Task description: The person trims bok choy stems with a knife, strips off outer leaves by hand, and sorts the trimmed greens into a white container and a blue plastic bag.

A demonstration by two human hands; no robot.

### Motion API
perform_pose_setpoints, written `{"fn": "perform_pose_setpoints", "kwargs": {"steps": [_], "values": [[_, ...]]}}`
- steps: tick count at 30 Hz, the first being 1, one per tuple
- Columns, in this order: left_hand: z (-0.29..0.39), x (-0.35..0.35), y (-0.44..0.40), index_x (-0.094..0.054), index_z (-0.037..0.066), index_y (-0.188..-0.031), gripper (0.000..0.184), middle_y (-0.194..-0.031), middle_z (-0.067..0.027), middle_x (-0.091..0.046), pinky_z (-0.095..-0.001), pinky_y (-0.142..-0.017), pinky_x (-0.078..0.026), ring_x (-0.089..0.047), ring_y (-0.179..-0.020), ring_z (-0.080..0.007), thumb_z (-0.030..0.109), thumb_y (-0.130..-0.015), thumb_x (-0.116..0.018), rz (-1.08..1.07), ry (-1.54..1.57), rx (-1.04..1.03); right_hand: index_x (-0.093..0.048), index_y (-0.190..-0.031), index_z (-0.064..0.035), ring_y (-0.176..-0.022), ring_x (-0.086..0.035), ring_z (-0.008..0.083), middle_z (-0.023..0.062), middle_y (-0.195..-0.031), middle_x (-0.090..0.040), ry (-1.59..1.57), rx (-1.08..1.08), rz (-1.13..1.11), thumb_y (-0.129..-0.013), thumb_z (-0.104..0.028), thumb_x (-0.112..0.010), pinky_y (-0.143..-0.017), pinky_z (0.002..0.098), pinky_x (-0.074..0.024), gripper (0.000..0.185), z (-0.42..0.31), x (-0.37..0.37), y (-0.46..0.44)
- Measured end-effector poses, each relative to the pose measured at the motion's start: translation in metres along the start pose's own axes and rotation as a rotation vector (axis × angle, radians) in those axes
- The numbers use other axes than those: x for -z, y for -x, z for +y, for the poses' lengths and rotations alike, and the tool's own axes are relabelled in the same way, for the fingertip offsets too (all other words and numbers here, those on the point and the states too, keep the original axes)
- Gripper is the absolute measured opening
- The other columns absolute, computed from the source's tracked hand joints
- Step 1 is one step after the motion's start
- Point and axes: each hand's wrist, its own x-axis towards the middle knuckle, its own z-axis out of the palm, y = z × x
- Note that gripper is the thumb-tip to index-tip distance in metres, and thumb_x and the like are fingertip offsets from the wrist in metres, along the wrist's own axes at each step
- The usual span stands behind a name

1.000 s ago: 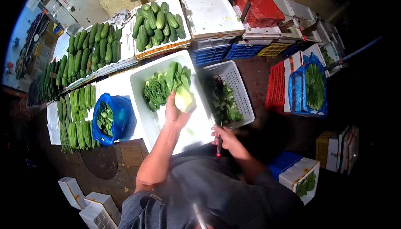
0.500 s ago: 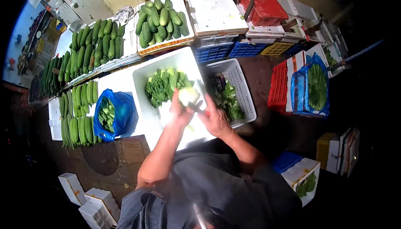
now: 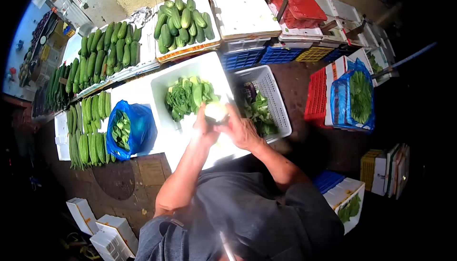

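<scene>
Over the white foam box, my left hand closes round a head of leafy greens with a broad pale base, which looks like bok choy. My right hand is closed at the other side of that base, its fingertips beside it. The knife seen in the right hand a moment ago is hidden now by fingers and glare. More green leaves lie in the box just beyond my hands.
A grey crate with greens stands right of the box; a blue bag of greens is at left. Behind are cucumbers, a white foam lid and a red basket. Ridged gourds lie far left.
My right hand has turned and moved slightly left and closer to the pale base. The dark blade that crossed the base is no longer visible. My left hand stays about where it was.
</scene>
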Motion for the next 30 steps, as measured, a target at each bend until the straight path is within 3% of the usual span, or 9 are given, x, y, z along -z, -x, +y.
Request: {"fn": "perform_pose_setpoints", "kwargs": {"steps": [3,8,14,19,23,26,27,28,30], "values": [[-0.003,-0.005,0.0,-0.052,0.01,-0.134,0.048,-0.122,-0.0112,-0.064,-0.0434,-0.093,-0.05,-0.062,-0.108,-0.0272,0.047,-0.107,-0.039,0.118,0.05,-0.032,-0.036,-0.146,0.0027,-0.078,-0.068,0.0425,0.0243,-0.084,-0.069,0.059,0.058,0.034,-0.09,-0.035,-0.068,-0.069,0.0482,-0.0515,0.074,0.018,-0.005,0.003],[-0.004,-0.005,0.003,-0.06,0.01,-0.125,0.044,-0.117,-0.0072,-0.069,-0.0375,-0.078,-0.056,-0.067,-0.101,-0.0246,0.046,-0.106,-0.045,0.205,0.031,-0.014,-0.042,-0.145,-0.0029,-0.081,-0.067,0.0442,0.0243,-0.088,-0.069,0.05,0.068,0.076,-0.092,-0.029,-0.066,-0.07,0.0495,-0.0515,0.063,0.024,-0.005,0.008],[-0.008,-0.006,0.003,-0.06,0.012,-0.125,0.045,-0.116,-0.007,-0.069,-0.0382,-0.077,-0.052,-0.066,-0.099,-0.0236,0.049,-0.105,-0.045,0.118,-0.077,-0.006,-0.045,-0.146,-0.0128,-0.092,-0.067,0.0437,0.0273,-0.099,-0.067,-0.073,-0.029,0.036,-0.094,-0.022,-0.064,-0.076,0.0466,-0.0522,0.056,0.026,0.003,0.011],[-0.018,-0.013,-0.002,-0.058,0.011,-0.125,0.043,-0.114,-0.0086,-0.069,-0.0387,-0.072,-0.051,-0.066,-0.098,-0.0257,0.048,-0.105,-0.045,0.172,-0.095,-0.002,-0.048,-0.145,-0.0106,-0.102,-0.067,0.041,0.0282,-0.11,-0.066,-0.174,-0.053,0.116,-0.096,-0.021,-0.061,-0.084,0.0429,-0.0523,0.052,0.032,0.005,0.021],[-0.018,-0.018,-0.004,-0.054,0.008,-0.128,0.037,-0.122,-0.0113,-0.064,-0.046,-0.093,-0.054,-0.064,-0.107,-0.028,0.037,-0.105,-0.049,0.172,-0.01,0.024,-0.046,-0.147,-0.003,-0.123,-0.06,0.0345,0.0234,-0.135,-0.06,-0.262,-0.105,0.264,-0.1,-0.022,-0.056,-0.101,0.0371,-0.0487,0.051,0.073,0.016,0.034],[-0.013,-0.01,-0.012,-0.054,0.008,-0.128,0.038,-0.12,-0.0126,-0.065,-0.0489,-0.097,-0.053,-0.065,-0.109,-0.0294,0.036,-0.102,-0.056,-0.005,-0.023,0.013,-0.044,-0.149,-0.0022,-0.095,-0.064,0.0203,0.0119,-0.104,-0.065,-0.387,-0.436,0.347,-0.105,-0.033,-0.049,-0.087,0.0322,-0.0544,0.053,0.098,0.03,0.046],[-0.013,-0.014,-0.011,-0.054,0.008,-0.128,0.038,-0.12,-0.0126,-0.065,-0.0494,-0.097,-0.053,-0.065,-0.109,-0.0298,0.036,-0.101,-0.058,-0.06,-0.012,0.029,-0.043,-0.149,-0.0024,-0.078,-0.063,0.0157,0.0064,-0.086,-0.064,-0.509,-0.552,0.362,-0.106,-0.036,-0.049,-0.077,0.0315,-0.0578,0.055,0.094,0.039,0.05],[-0.014,-0.014,-0.014,-0.055,0.008,-0.129,0.041,-0.121,-0.0127,-0.065,-0.0518,-0.099,-0.052,-0.065,-0.11,-0.0308,0.037,-0.1,-0.059,-0.083,-0.024,0.032,-0.052,-0.142,-0.0042,-0.058,-0.049,0.0084,-0.0011,-0.069,-0.048,-0.697,-0.569,0.464,-0.104,-0.042,-0.051,-0.057,0.0277,-0.0539,0.054,0.106,0.034,0.05],[-0.018,-0.015,-0.019,-0.055,0.008,-0.13,0.045,-0.124,-0.013,-0.065,-0.0566,-0.103,-0.049,-0.064,-0.112,-0.0328,0.04,-0.098,-0.061,-0.128,-0.047,0.039,-0.059,-0.134,-0.0055,-0.059,-0.05,0.0085,-0.0004,-0.07,-0.051,-0.849,-0.683,0.477,-0.103,-0.045,-0.053,-0.055,0.0266,-0.0523,0.05,0.118,0.029,0.051]]}}
